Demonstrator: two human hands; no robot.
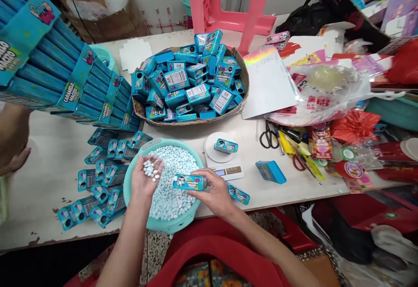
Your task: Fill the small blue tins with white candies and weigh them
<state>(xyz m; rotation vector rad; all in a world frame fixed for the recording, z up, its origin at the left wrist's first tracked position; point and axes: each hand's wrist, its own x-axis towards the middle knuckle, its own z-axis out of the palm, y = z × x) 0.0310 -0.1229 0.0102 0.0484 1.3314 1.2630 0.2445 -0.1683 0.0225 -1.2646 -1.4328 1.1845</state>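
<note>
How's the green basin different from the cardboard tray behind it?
The basin is mint green and roundish; the tray is brown and oblong. The basin holds loose, pale pieces, while the tray holds blue boxes heaped above its rim. Both sit on the same table.

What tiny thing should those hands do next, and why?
Probably bring the left hand closer to the box and drop a few sweets into its round hole. The cupped palm holds loose sweets, and the right hand holds the box over the bowl, which could catch any that fall.
</note>
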